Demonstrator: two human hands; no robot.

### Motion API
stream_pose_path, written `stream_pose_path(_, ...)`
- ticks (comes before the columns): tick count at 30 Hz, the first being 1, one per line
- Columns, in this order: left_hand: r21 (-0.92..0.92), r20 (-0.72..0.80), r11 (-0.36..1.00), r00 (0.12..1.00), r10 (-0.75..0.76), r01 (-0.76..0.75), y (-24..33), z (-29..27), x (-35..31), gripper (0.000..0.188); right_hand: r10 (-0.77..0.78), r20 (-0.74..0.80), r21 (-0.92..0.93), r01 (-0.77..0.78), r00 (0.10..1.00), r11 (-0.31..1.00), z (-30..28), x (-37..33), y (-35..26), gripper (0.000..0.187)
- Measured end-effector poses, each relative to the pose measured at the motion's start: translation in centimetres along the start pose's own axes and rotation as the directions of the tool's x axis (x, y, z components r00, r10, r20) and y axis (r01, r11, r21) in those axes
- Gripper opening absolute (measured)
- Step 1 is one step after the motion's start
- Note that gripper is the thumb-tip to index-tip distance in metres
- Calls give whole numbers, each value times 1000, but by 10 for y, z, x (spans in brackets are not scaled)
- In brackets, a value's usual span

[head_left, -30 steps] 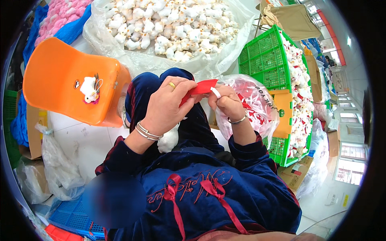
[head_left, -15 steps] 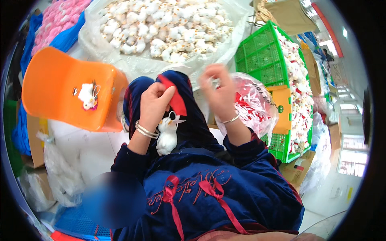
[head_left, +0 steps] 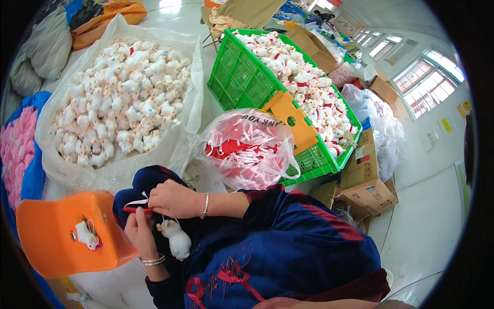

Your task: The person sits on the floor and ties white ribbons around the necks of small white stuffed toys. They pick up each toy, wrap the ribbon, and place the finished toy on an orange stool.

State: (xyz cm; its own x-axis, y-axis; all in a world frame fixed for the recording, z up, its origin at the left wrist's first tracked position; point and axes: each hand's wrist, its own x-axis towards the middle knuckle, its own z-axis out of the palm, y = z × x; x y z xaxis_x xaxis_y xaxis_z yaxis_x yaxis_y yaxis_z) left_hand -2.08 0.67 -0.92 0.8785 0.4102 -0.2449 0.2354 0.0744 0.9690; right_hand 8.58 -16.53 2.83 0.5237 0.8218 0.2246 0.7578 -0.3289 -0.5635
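Note:
Over my lap my two hands meet at a narrow red fabric strip (head_left: 136,209) with a white ribbon (head_left: 137,202) at its end. My left hand (head_left: 141,236) is closed, pinching the strip from below. From the right, my right hand (head_left: 176,200) comes in with its fingers pressed together on the strip, close to the ribbon; its fingertips are partly hidden. Just beneath it, a small white plush toy (head_left: 177,241) with orange bits on its head lies against my dark trousers. A thin white loop runs from the toy up toward my right hand.
An orange chair (head_left: 46,234) at left bears another small plush toy (head_left: 87,236). Ahead lies a big clear bag (head_left: 190,123) of white plush pieces. Right of it stand a plastic bag (head_left: 218,172) of red strips, a green crate (head_left: 242,72) full of toys and cardboard boxes (head_left: 368,195).
The view has swung to the right. My right hand, blurred and apart before, has come over to my left hand and the red strip. The plush toy stays at my lap.

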Motion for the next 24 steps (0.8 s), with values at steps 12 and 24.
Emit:
stream_pose_path(12,262,267,904,926,268,-337,38,-10,-27,12,-103,369,208,25,924,978,-29,16,-10,22)
stream_pose_path(24,28,-95,998,993,66,-64,42,-64,-19,14,142,145,159,-165,979,973,-55,1,-10,14)
